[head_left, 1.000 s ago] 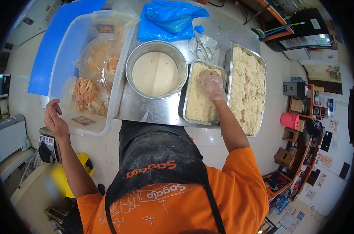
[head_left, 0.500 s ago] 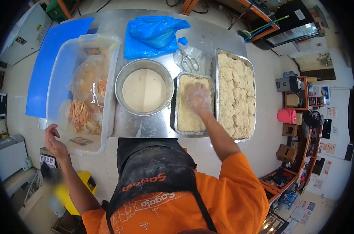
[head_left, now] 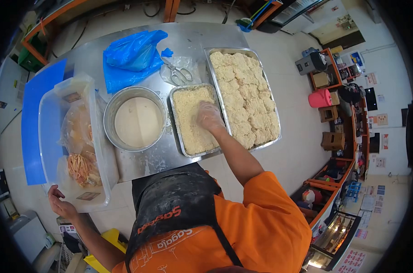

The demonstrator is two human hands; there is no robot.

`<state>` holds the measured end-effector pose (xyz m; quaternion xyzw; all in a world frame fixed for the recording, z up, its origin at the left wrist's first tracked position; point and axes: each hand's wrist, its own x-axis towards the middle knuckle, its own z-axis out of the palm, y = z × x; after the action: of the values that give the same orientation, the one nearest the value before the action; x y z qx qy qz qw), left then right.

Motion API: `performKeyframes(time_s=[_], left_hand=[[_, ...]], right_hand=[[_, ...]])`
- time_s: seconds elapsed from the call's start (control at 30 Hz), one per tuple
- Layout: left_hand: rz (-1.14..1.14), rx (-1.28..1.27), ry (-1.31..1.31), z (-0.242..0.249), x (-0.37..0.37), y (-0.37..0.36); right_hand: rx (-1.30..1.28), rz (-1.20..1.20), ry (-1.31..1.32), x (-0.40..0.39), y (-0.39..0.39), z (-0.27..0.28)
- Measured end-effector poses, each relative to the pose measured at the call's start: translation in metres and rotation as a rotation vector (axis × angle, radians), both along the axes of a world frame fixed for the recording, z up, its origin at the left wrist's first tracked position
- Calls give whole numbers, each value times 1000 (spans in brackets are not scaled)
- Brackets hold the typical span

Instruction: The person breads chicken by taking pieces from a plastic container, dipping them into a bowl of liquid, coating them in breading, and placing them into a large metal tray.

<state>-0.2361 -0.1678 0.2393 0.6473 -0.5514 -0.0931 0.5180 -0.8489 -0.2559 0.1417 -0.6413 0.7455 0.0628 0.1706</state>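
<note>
My right hand (head_left: 209,115), dusted with pale crumbs, is over the right side of the small metal tray (head_left: 186,150) of crumbs (head_left: 188,102), its fingers bent inward; whatever lies under the palm is hidden. My left hand (head_left: 60,203) is beside the near left corner of the clear plastic tub (head_left: 105,159), fingers apart and curled, holding nothing. Bagged pale strips (head_left: 84,169) lie in the tub. Between tub and small tray stands a round metal pan (head_left: 107,132) of creamy liquid (head_left: 138,120). Crumb-coated pieces (head_left: 245,98) fill the large tray (head_left: 277,134) on the right.
On the steel table (head_left: 188,34) lie a blue plastic bag (head_left: 132,57) and scissors (head_left: 181,74) on a clear bag (head_left: 166,75). A blue sheet (head_left: 31,141) is left of the tub. Shelving with a pink bucket (head_left: 320,98) stands at the right.
The view has turned and shifted, so the table and its containers appear tilted and further left. My right hand's fingers, spread on the crumbs before, are now drawn in.
</note>
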Motion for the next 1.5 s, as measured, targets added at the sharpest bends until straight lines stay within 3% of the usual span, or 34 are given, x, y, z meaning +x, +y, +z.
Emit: performKeyframes(time_s=[0.07,0.17,0.2,0.3,0.4,0.53,0.7,0.8,0.93,1.13,1.27,1.5], left_hand=[[16,11,-1,-2,4,0],[3,20,-9,1,1,0],[6,20,-7,3,-2,1],[5,35,-9,7,-6,2],[-24,33,-6,6,-4,0],[-48,53,37,8,-7,0],[-88,104,89,14,-11,-4],[-102,121,95,10,-9,-4],[-110,120,86,6,-4,-4],[-48,121,53,5,-2,-6],[53,98,-11,10,-12,-8],[153,256,-71,17,-46,-3]], right_hand=[[106,-103,-66,1,-16,-6],[105,2,-207,-21,-16,-22],[205,100,-71,-20,-18,-14],[225,194,-78,-39,-19,-16],[-144,312,-154,-43,2,1],[-46,54,-248,-13,13,64],[-79,-228,-260,7,27,98],[-12,-440,-410,10,30,145],[-111,-372,-476,-16,41,181],[-245,-295,-254,-120,21,188],[-182,-300,-271,-197,-34,190],[-313,128,-84,-319,-139,142]])
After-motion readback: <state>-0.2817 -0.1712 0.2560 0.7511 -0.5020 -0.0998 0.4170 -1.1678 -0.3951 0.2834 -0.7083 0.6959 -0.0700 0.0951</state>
